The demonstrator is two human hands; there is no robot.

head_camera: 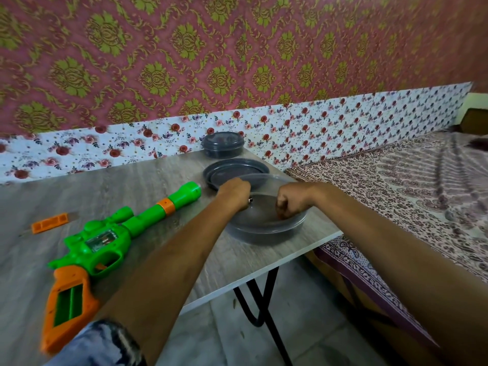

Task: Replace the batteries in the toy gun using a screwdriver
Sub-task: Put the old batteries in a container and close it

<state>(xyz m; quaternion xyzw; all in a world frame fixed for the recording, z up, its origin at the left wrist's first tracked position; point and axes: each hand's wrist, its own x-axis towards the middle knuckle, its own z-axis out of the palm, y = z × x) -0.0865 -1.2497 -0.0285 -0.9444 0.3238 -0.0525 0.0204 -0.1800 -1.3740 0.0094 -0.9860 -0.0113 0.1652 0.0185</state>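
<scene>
The green and orange toy gun (105, 241) lies on the grey wooden table (148, 180), left of my arms. Its orange grip (66, 299) faces up with an open green battery bay. A small orange ribbed piece (50, 223) lies further left, blurred. Both hands reach into a round grey container (264, 233) near the table's right edge. My left hand (233, 192) is curled, with a small metallic end, apparently a battery (249, 199), showing by its fingers. My right hand (291, 200) has its fingers curled down inside the container; what they touch is hidden.
A grey lid (235, 171) lies just behind the container, and a second closed round container (223, 145) stands at the floral wall strip. The table's right edge (290, 257) drops to black legs and tiled floor. A patterned bed (409, 186) is on the right.
</scene>
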